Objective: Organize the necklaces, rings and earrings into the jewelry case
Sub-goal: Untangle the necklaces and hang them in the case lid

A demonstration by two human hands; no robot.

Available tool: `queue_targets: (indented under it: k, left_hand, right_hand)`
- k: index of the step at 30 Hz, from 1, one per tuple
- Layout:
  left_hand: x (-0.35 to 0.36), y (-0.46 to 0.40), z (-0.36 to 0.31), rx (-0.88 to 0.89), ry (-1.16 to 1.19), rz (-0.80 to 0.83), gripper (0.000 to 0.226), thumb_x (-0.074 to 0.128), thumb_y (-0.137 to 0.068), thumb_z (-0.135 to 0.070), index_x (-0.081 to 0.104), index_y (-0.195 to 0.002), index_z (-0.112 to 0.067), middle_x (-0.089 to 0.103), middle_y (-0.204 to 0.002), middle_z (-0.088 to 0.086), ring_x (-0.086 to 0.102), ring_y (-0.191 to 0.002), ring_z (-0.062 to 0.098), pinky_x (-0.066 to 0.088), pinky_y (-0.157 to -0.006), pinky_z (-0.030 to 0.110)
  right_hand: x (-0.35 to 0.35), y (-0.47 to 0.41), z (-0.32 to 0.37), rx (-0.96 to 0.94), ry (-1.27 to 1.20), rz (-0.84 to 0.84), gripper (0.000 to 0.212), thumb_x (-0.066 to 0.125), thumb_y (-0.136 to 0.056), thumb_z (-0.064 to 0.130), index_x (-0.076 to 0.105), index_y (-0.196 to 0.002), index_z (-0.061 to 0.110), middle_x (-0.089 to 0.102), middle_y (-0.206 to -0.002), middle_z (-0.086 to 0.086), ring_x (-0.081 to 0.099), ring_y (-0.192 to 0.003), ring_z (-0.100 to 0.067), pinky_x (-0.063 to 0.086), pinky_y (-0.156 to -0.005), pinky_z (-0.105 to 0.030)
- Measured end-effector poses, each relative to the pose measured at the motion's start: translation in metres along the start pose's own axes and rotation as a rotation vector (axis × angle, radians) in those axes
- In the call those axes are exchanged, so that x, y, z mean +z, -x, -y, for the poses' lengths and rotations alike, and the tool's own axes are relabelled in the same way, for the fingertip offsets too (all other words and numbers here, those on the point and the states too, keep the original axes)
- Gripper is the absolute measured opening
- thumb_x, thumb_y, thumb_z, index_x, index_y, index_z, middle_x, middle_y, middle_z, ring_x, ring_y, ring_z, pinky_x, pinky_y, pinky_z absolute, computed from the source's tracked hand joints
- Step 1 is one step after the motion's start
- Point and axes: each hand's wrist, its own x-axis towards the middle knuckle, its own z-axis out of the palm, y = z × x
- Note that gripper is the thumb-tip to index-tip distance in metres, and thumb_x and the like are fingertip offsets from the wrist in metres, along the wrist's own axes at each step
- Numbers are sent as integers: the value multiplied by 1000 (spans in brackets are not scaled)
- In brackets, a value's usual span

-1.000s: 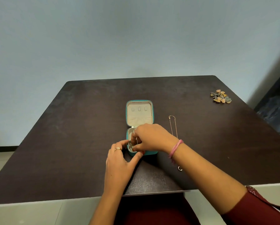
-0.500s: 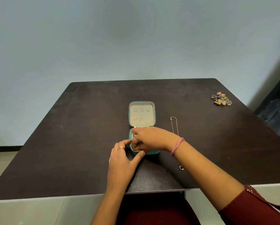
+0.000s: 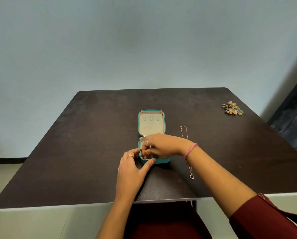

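A small teal jewelry case (image 3: 165,160) lies open at the table's middle, its cream-lined lid (image 3: 151,122) flat behind it. My left hand (image 3: 131,167) grips the case's near left corner, thumb against the front wall. My right hand (image 3: 163,145) reaches over the base, fingertips pinched down among small metal pieces (image 3: 145,156) in the front left compartment; what they pinch is hidden. A thin gold necklace (image 3: 186,135) with a ring pendant (image 3: 192,176) lies to the right of the case, partly under my right wrist.
A heap of coloured jewelry pieces (image 3: 232,108) sits near the far right corner of the dark table (image 3: 84,144). A pale wall rises behind the table. The table's near edge runs just under my forearms.
My right hand's fingertips have dipped lower into the case's front left compartment. The left hand keeps its hold on the case. The head camera has tilted slightly.
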Motion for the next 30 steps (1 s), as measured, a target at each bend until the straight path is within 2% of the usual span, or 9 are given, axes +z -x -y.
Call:
queue_targets:
  k: [4, 6, 11, 13, 16, 21, 26, 30]
  left_hand:
    - [-2, 1, -2, -10, 22, 18, 48, 74, -74, -48, 50, -114, -34, 52, -111, -15, 50, -105, 3, 47, -87, 24]
    - [-3, 3, -3, -3, 34, 20, 46, 74, -75, -47, 51, -114, -34, 51, -110, -16, 50, -104, 2, 46, -87, 23]
    - [-4, 3, -2, 32, 51, 38, 41, 70, -81, -41, 54, -118, -32, 48, -112, -20, 52, -107, 2, 46, -91, 24]
    - [-4, 3, -1, 49, 86, 33, 34, 68, -85, -35, 54, -116, -35, 48, -114, -19, 52, -107, 1, 47, -90, 23]
    - [-7, 3, -4, 35, 182, 15, 27, 63, -89, -26, 53, -110, -40, 48, -117, -16, 53, -106, -2, 44, -82, 11]
    - [-13, -1, -12, 4, 266, -9, 26, 55, -95, -17, 52, -105, -42, 47, -112, -19, 53, -106, -2, 42, -75, 8]
    - [-23, -12, -31, 62, 280, -57, 26, 49, -97, -12, 56, -111, -33, 50, -107, -22, 49, -96, -21, 38, -70, -3]
    - [-33, -22, -52, 134, 333, -14, 23, 50, -97, -16, 58, -114, -29, 56, -109, -21, 51, -95, -22, 42, -71, 0]
  right_hand:
    - [-10, 11, -5, 31, -178, -142, 15, 51, -97, 15, 64, -102, 11, 60, -92, 7, 52, -80, -5, 37, -72, -14]
    - [-16, 17, -6, 52, -283, -188, 12, 50, -98, 17, 62, -101, 16, 60, -88, 12, 55, -77, 0, 42, -70, -10]
    - [-33, 29, -2, 39, -540, -301, 14, 47, -99, 18, 59, -102, 10, 66, -89, 6, 66, -87, -12, 50, -73, -15]
    - [-39, 32, -1, 47, -599, -324, 14, 47, -99, 21, 57, -102, 11, 68, -94, 1, 68, -91, -17, 54, -76, -24]
    - [-48, 37, 1, 61, -633, -374, 13, 46, -99, 25, 55, -101, 16, 69, -98, -7, 68, -91, -17, 55, -78, -33]
    - [-61, 41, 9, 47, -640, -459, 10, 47, -99, 23, 55, -102, 17, 67, -91, -4, 67, -85, -11, 56, -75, -30]
    - [-73, 42, 19, 25, -724, -505, 9, 45, -100, 19, 53, -101, 18, 63, -81, -2, 67, -79, -10, 57, -72, -27]
    - [-79, 41, 25, 29, -707, -512, 8, 42, -101, 20, 50, -102, 17, 59, -77, -2, 67, -74, -12, 59, -73, -33]
